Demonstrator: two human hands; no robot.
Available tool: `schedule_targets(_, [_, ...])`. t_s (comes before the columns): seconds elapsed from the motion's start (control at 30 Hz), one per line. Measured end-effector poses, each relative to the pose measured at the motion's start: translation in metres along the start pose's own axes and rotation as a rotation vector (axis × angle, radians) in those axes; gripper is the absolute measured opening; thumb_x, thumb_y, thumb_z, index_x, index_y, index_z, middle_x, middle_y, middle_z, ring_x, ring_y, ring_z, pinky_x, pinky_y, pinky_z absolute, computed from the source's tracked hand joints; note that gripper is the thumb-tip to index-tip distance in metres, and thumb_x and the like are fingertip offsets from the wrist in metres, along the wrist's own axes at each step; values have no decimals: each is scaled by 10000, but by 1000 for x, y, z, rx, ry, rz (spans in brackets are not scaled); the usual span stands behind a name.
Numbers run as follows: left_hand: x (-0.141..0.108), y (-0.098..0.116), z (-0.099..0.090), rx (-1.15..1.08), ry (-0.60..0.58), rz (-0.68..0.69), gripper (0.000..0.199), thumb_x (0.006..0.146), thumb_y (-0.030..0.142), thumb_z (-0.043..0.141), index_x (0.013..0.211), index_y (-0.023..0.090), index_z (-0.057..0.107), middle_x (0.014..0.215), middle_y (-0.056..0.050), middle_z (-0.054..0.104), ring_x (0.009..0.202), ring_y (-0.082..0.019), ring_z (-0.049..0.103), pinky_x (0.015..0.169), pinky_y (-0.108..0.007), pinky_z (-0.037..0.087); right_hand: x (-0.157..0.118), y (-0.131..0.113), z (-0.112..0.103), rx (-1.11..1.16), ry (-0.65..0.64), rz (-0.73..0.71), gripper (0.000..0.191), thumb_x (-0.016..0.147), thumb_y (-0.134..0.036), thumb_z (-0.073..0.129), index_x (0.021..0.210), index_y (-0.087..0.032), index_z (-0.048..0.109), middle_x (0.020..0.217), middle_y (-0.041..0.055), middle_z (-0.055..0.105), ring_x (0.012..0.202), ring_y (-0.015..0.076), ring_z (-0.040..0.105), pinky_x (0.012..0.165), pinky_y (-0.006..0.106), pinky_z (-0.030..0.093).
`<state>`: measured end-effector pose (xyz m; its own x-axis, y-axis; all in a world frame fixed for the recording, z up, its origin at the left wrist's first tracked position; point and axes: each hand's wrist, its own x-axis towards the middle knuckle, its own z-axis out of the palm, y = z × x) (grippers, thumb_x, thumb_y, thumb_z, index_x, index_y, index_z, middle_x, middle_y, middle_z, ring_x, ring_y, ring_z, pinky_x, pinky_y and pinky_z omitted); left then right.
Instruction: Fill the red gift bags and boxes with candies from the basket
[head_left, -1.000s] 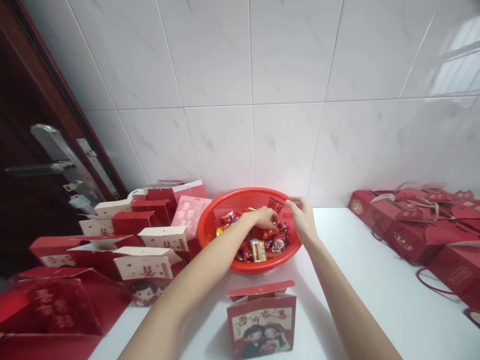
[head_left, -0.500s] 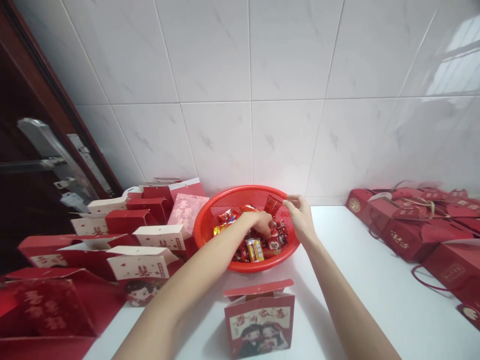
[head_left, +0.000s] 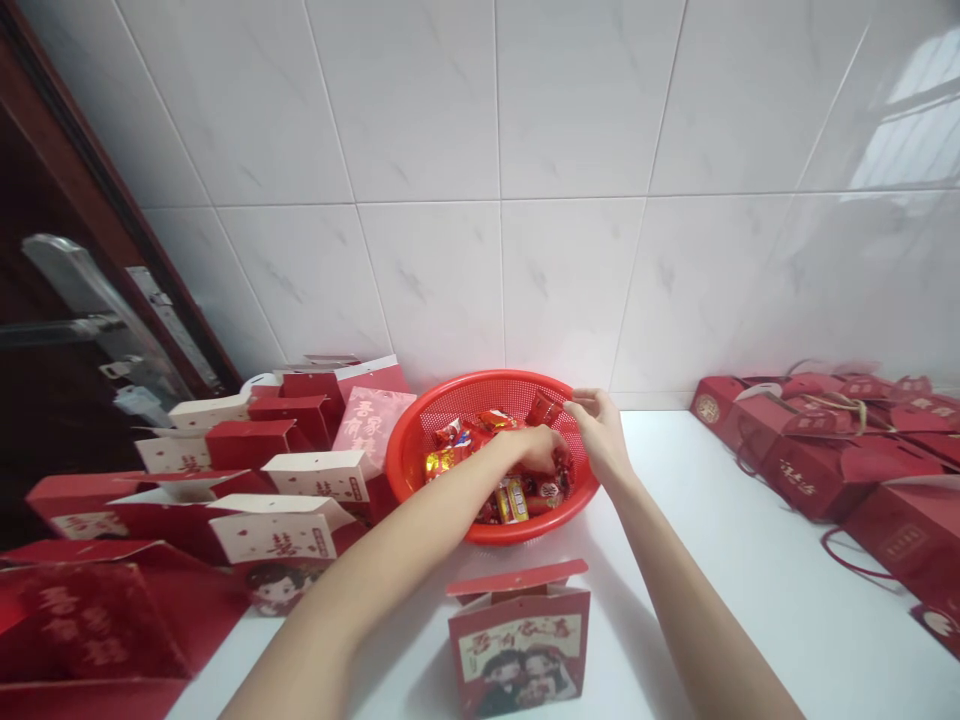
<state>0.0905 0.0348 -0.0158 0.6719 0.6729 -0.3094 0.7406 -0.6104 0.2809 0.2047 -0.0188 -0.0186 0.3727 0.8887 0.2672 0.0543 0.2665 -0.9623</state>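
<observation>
A red plastic basket [head_left: 495, 533] stands against the tiled wall, with wrapped candies [head_left: 514, 498] inside. My left hand [head_left: 541, 450] reaches down among the candies at the right part of the basket; its fingers are bent, and their tips and anything between them are hidden. My right hand [head_left: 598, 418] is at the basket's upper right rim, its thumb and fingers closed near a red packet [head_left: 543, 408]; whether it grips the packet or the rim is too small to tell. In front of the basket stands a red box [head_left: 520, 640] with its top flaps up.
Several red and cream boxes with raised flaps [head_left: 274, 525] crowd the left side. More red boxes with cord handles [head_left: 817, 460] lie along the right of the white table [head_left: 667, 500]. A dark door with a metal handle [head_left: 82, 290] is at far left.
My left hand has moved a little to the right within the basket, uncovering more candies on the left. My right hand stays at the rim.
</observation>
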Motion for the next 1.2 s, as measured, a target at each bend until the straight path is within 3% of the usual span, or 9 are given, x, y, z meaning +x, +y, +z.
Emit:
schedule_targets(0.17, [-9,-18,-20,-74,98,7,232,703,183,664,916,190,758,884,-37,748,825,-206,673,698,-255,492,2,3,0,11,-10,-6,250,708,-351,643,911,-213,596,989,77,696,1009,250,641,890,382,508])
schedule_targets(0.3, [-22,-33,-36,-441,251,122,194,737,224,633,878,157,748,854,-29,741,791,-182,658,733,-269,491,3,4,0,51,-37,8,264,721,-381,656,917,-211,606,999,89,703,981,252,658,836,384,541])
schedule_targets(0.37, [-28,-36,-41,-596,306,171,172,723,235,651,837,142,741,833,-31,735,785,-174,645,757,-280,488,2,1,0,101,-97,1,297,711,-412,685,912,-204,616,946,82,716,942,252,670,821,390,551])
schedule_targets(0.5, [-42,-36,-45,-689,380,173,181,712,312,690,735,133,703,729,-14,685,719,-146,589,731,-280,466,-3,-8,-2,178,-275,-39,354,697,-483,740,873,-185,665,863,64,729,871,234,688,821,376,554])
schedule_targets(0.7, [-64,-28,-38,-777,466,85,389,651,514,744,658,132,667,615,15,571,595,-102,456,592,-251,375,-9,-17,-6,213,-442,-50,442,656,-502,810,953,-193,701,822,43,734,789,223,693,761,371,570])
schedule_targets(0.83, [-73,-24,-27,-885,579,35,442,613,554,775,655,123,688,628,-10,593,618,-119,478,594,-260,373,-10,-18,-6,267,-484,-83,433,634,-511,824,903,-189,719,864,50,739,789,223,686,755,375,575])
schedule_targets(1.0, [-81,-21,-18,-1051,592,116,425,567,527,833,652,128,716,621,-3,605,623,-120,489,599,-257,373,-6,-15,-5,374,-490,-6,420,583,-521,855,772,-173,715,763,41,720,684,201,668,732,351,552])
schedule_targets(1.2, [-80,-13,-14,-1152,579,68,424,532,499,874,675,124,737,646,-21,640,614,-123,510,581,-252,374,-4,-13,4,558,-379,110,403,558,-500,868,702,-177,675,639,2,647,565,123,561,589,257,458])
